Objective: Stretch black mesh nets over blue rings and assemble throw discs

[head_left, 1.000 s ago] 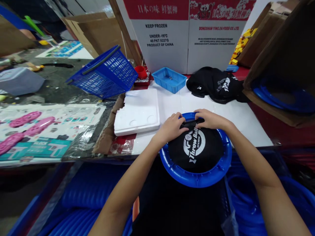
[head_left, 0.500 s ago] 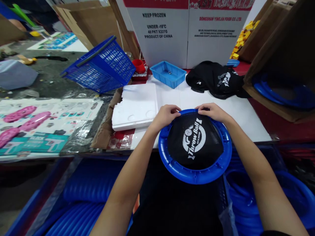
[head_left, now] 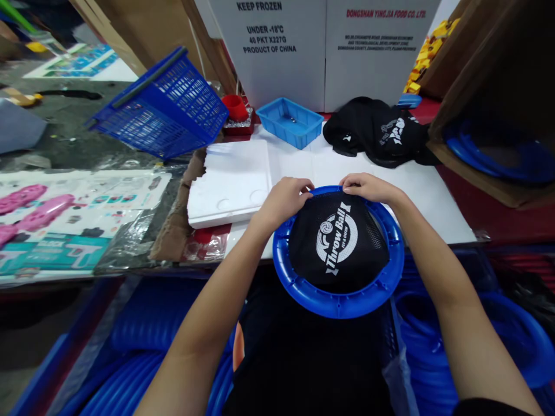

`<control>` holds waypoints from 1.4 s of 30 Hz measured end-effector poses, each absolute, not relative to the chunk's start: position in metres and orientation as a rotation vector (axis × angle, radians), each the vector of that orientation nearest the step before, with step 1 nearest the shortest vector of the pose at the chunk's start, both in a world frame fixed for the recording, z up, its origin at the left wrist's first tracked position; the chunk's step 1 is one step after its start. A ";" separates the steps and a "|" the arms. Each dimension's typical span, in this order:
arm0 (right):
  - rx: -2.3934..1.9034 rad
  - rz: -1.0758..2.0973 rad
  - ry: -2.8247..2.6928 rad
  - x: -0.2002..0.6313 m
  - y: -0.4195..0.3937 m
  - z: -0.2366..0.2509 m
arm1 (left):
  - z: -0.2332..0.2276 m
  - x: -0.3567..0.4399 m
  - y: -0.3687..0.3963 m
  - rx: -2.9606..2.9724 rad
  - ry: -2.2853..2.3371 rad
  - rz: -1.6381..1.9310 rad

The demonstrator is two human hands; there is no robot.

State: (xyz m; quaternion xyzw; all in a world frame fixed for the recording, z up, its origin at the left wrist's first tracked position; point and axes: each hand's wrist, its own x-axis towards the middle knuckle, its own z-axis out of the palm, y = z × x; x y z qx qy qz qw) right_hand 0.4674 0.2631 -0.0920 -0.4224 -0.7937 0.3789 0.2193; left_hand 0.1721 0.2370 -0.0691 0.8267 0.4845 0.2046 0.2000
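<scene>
A blue plastic ring [head_left: 338, 303] lies at the table's near edge, half over it. A black mesh net [head_left: 338, 242] printed "Throw Ball" in white is stretched across the ring. My left hand [head_left: 284, 200] pinches the net's far edge against the ring's far rim on the left. A little to the right, my right hand [head_left: 368, 188] grips the same far edge at the rim. The net's far edge is partly hidden under my fingers.
A white foam slab [head_left: 232, 182] lies left of the ring. Behind are a small blue tray [head_left: 289, 121], a heap of black nets [head_left: 377, 136], a tipped blue basket [head_left: 160, 110] and white cartons [head_left: 321, 46]. Stacks of blue rings [head_left: 472, 341] sit below the table.
My hands have pulled the net's far edge outward from the middle of the ring to its far rim. The net now covers more of the ring.
</scene>
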 end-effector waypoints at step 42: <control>-1.119 0.990 -2.243 0.433 0.269 -0.096 | -0.089 0.182 0.272 1.748 1.101 0.598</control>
